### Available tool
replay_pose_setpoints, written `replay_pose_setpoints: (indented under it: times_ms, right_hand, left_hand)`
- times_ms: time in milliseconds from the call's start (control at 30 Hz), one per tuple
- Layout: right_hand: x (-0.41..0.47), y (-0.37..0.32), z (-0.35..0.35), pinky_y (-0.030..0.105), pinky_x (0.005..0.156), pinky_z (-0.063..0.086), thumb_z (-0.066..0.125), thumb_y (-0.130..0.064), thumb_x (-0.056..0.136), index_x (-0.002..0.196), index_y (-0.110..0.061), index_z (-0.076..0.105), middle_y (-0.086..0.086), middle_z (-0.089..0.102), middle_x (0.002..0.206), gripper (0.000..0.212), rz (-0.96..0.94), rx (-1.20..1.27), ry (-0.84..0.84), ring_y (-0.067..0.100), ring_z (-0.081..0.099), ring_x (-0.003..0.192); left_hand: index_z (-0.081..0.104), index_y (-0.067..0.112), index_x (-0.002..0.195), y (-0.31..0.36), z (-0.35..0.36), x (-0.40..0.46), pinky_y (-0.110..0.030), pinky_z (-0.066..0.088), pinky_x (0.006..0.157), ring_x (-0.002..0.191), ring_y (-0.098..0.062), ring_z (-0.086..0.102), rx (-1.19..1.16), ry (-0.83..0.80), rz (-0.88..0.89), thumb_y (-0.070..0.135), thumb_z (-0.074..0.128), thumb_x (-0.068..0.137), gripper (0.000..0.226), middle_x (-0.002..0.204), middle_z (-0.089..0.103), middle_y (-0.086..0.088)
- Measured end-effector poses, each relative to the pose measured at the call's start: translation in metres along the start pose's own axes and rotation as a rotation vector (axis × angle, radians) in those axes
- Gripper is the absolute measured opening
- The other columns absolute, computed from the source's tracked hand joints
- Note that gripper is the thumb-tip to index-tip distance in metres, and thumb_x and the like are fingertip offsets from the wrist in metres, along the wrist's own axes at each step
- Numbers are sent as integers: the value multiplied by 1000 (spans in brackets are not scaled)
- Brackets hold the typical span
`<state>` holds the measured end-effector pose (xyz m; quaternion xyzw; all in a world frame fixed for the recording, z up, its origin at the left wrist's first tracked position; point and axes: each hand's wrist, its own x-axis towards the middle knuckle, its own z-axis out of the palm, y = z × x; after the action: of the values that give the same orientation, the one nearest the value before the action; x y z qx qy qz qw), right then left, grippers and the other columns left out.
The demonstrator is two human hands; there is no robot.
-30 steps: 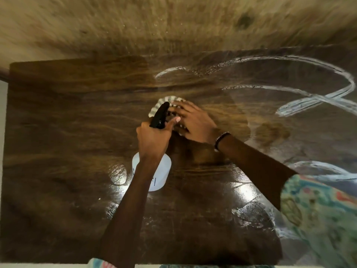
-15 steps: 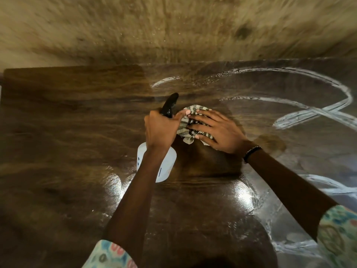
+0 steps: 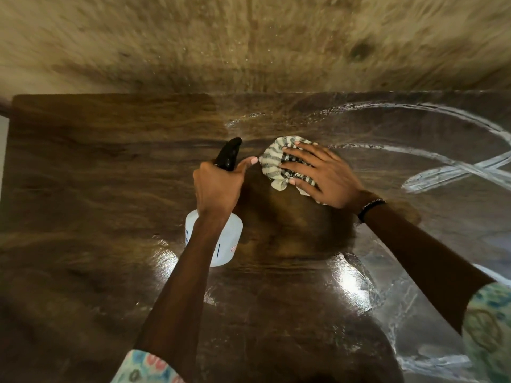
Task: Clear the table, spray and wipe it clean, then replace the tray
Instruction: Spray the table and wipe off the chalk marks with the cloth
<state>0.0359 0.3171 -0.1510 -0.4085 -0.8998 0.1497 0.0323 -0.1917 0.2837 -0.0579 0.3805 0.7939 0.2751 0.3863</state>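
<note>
Two hands work the wiping step: the right hand presses flat on the cloth mid-table, the left hand grips the bottle; next likely needs strokes toward the dry left side, no tray in view

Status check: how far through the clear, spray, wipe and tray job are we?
Clearing looks done: the table holds only the tools. Spraying has begun: wet streaks cross its right side. In hand: the right hand presses the striped cloth flat; the left hand grips the spray bottle. Left: finish wiping, replace the tray, which is not in view.
</note>
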Motion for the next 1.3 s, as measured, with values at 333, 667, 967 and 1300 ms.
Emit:
replay_pose_setpoints:
  times_ms: [333,667,967,1300]
  right_hand:
    - [123,-6,-6,44,118,20,31,-50,99,143,-30,42,1,37,153,50,244,43,77,27,27,143]
    - [138,-79,17,47,116,25,33,-41,97,135,-22,53,5,45,147,47,-169,90,-9,29,35,139]
    - [92,3,-7,45,115,27,34,-46,101,140,-28,46,2,40,151,45,136,-3,78,27,33,140]
    - [62,-80,21,45,117,25,36,-41,100,135,-27,52,3,43,149,42,-73,9,29,26,33,141]
  left_hand:
    - [63,32,86,-10,-26,6,-28,45,55,61,-14,62,-149,-14,-34,48,76,69,27,69,67,-7]
    - [70,11,93,-22,-46,17,-33,51,58,64,-27,62,-125,44,-89,74,70,48,78,78,69,-14]
    - [69,20,88,-28,-55,11,-20,43,55,57,-12,58,-151,-10,-54,48,78,68,36,69,67,-8]
    - [59,16,70,-34,-44,-11,-16,44,54,69,-20,66,-70,-40,-27,47,78,69,36,77,70,-13]
